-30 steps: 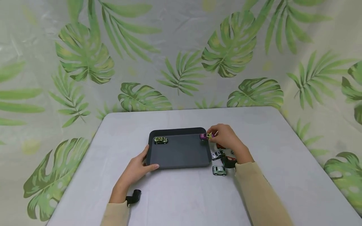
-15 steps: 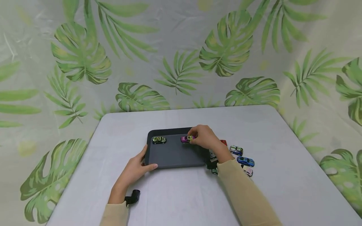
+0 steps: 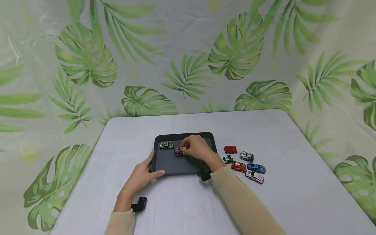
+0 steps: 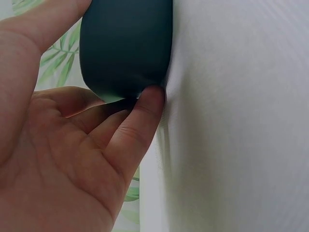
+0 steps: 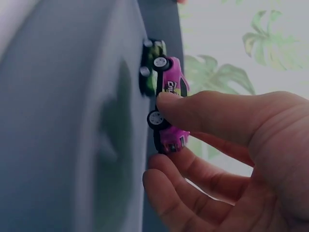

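In the head view, my right hand point(image 3: 198, 148) pinches a purple-and-yellow toy car point(image 3: 179, 150) between thumb and fingers, close over the dark grey tray point(image 3: 176, 166). The right wrist view shows the thumb across the side of this toy car point(image 5: 173, 77), its wheels toward the tray floor. A green-and-black patterned toy car point(image 3: 166, 145) stands in the tray's back left corner, just left of the held one. My left hand point(image 3: 142, 174) grips the tray's front left corner, thumb at the front edge and fingers along the left side. In the left wrist view, fingertips meet the tray wall point(image 4: 128, 43).
Right of the tray, several toy cars lie on the white table point(image 3: 182, 205): a red one point(image 3: 230, 149), a blue one point(image 3: 256, 168), a white one point(image 3: 254, 176) and others. My right forearm covers part of the table there. A leaf-patterned curtain point(image 3: 188, 49) hangs behind.
My right hand has carried the purple toy car leftward from the tray's right rim to beside the green one. The left hand stays at the tray corner.
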`<state>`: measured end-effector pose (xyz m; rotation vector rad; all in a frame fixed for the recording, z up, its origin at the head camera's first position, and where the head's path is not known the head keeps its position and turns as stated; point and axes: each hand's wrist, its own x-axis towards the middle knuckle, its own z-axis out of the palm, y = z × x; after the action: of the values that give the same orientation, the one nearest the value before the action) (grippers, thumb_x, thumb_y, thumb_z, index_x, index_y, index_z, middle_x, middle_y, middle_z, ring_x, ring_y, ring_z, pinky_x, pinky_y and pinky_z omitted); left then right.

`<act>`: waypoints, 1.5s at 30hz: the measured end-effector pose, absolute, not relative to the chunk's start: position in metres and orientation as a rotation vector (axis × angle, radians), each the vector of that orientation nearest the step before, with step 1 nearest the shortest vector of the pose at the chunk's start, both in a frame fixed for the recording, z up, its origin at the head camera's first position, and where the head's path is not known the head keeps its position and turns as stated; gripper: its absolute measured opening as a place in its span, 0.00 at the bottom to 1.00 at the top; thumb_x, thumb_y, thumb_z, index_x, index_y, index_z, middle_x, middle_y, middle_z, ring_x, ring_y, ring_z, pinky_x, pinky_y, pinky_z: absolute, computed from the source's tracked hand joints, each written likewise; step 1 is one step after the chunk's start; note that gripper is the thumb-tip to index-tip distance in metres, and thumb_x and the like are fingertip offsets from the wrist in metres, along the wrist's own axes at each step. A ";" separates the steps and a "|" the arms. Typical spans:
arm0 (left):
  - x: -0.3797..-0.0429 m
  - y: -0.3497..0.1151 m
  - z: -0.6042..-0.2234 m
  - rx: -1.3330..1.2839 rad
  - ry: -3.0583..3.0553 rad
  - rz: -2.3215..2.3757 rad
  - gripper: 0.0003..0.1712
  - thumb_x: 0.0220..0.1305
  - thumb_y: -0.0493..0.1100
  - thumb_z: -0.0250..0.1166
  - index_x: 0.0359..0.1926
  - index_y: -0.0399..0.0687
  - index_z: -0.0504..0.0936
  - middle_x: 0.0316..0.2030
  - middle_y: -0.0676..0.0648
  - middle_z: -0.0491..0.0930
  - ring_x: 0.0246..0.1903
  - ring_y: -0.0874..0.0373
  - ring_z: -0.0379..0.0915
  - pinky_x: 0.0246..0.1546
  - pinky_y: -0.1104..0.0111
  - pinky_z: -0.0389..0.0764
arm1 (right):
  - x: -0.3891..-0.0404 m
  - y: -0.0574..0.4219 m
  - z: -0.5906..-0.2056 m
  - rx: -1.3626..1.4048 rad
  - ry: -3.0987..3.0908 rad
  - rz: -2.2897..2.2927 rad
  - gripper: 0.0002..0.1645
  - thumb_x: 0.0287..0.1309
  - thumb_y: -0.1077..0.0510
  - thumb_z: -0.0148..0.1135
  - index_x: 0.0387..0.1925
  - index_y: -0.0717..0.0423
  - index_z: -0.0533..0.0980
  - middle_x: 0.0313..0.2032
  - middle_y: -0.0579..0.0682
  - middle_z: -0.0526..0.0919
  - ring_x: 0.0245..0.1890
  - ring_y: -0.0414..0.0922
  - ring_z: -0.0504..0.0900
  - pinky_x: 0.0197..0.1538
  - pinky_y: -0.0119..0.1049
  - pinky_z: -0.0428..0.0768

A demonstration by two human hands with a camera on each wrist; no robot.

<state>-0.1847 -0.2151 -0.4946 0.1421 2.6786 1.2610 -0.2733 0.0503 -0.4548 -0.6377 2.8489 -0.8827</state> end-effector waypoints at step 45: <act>-0.184 -0.216 -0.493 0.167 2.658 1.315 0.62 0.57 0.60 0.75 0.81 0.59 0.46 0.75 0.43 0.58 0.70 0.45 0.62 0.63 0.49 0.70 | -0.275 -0.017 -0.475 -0.718 2.843 -0.818 0.18 0.51 0.57 0.80 0.46 0.50 0.87 0.36 0.44 0.84 0.32 0.38 0.77 0.39 0.35 0.77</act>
<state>-0.1838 -0.2161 -0.4932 0.1670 2.6577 1.3145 -0.2754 -0.0168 -0.4751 -0.7178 2.8428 -0.8179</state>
